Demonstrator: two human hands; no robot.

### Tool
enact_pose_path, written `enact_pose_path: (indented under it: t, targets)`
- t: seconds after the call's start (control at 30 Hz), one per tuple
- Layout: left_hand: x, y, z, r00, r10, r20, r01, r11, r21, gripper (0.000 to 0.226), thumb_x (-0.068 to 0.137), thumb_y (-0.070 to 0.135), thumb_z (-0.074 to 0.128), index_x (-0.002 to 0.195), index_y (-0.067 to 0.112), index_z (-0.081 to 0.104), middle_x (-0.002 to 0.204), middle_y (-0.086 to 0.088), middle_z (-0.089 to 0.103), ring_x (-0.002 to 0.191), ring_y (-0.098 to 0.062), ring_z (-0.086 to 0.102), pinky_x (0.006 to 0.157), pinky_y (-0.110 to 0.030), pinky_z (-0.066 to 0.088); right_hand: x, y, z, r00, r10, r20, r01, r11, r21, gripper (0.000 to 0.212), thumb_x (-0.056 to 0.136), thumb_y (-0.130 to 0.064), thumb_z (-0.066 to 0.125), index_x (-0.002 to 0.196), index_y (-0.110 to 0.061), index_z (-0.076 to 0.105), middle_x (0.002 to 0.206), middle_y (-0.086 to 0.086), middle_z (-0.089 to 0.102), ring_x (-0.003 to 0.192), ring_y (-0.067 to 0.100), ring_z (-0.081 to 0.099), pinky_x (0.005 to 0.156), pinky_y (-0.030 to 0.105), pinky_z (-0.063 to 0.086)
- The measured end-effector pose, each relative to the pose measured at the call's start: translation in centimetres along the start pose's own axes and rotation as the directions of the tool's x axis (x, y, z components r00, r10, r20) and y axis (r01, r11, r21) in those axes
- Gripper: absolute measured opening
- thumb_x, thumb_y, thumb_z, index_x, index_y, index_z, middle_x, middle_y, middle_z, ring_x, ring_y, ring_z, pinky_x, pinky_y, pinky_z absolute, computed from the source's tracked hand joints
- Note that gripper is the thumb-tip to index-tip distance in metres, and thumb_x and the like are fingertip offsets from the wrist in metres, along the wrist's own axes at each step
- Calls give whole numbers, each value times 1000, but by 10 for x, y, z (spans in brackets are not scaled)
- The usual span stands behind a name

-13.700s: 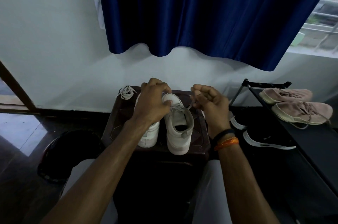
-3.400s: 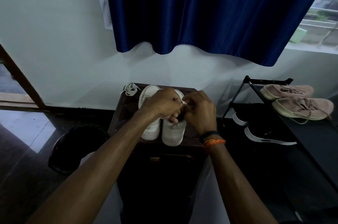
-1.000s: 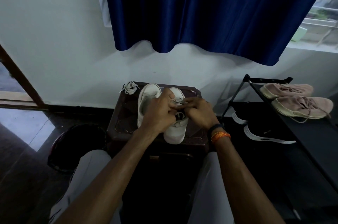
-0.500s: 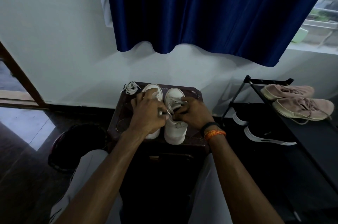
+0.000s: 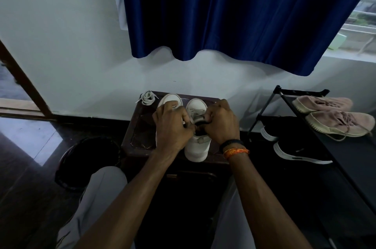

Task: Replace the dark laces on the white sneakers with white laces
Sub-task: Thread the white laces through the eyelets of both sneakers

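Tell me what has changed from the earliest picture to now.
Both hands have come together over the right sneaker: the left hand and right hand, first apart pulling lace ends, now work at its tongue. The left sneaker, the loose lace bundle and the stool stayed put.

Bare strip of surface (image 5: 140,137) left of sneakers (image 5: 196,147), reachable from left. Lace bundle (image 5: 148,97) blocks far-left corner. Wall (image 5: 81,65) close behind. Shoe rack (image 5: 301,94) crowds right side; dark bin (image 5: 89,163) on floor below-left.
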State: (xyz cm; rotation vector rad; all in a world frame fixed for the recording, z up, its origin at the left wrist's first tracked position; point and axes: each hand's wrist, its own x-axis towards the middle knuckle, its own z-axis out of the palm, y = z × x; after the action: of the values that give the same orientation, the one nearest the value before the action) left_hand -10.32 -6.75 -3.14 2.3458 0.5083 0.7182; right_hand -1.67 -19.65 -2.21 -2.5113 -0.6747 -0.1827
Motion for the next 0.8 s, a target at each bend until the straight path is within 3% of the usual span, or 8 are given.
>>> enact_pose_path:
  t: [0.07, 0.2, 0.33, 0.57, 0.8]
  targets:
    - [2, 1, 6, 999, -16, -33, 18, 997, 76, 27, 65, 23, 81, 80, 21, 60, 114, -1, 57, 114, -27, 46, 101, -42, 33, 1, 1, -1, 1000, -14, 4, 14, 1000, -19, 35, 63, -20, 87, 79, -25, 57, 107, -4, 46, 81, 21, 56, 65, 28, 42]
    - [8, 3, 15, 997, -39, -61, 50, 980, 192, 33, 62, 27, 78, 88, 15, 62, 109, -7, 59, 109, -31, 51, 99, -46, 36, 4, 5, 5, 991, -132, -16, 130, 986, -103, 26, 71, -19, 84, 95, -19, 72, 108, 3, 58, 92, 27, 61, 68, 27, 41]
    - [9, 4, 24, 998, -9, -54, 23, 966, 256, 33, 58, 19, 75, 87, 18, 61, 104, -6, 59, 103, -32, 53, 95, -42, 35, 4, 10, 11, 956, -264, -125, 244, 957, -155, 16, 69, -11, 82, 84, -14, 76, 94, 7, 63, 84, 32, 61, 64, 33, 51]
    - [3, 4, 35, 996, -7, -88, 26, 974, 224, 46, 59, 9, 72, 103, 20, 68, 112, -3, 62, 109, -32, 53, 95, -42, 42, -1, 8, 15, 954, -234, -189, 208, 967, -145, 12, 72, -6, 75, 81, -10, 68, 96, 6, 60, 79, 28, 62, 56, 27, 41]
    - [3, 6, 36, 994, 23, -108, 3, 970, 242, 28, 54, 6, 73, 80, 12, 65, 88, -6, 65, 94, -34, 55, 89, -49, 47, -4, 7, 20, 952, -181, -247, 161, 982, -97, 14, 72, -3, 74, 82, -7, 65, 102, 7, 58, 75, 28, 61, 57, 25, 37]
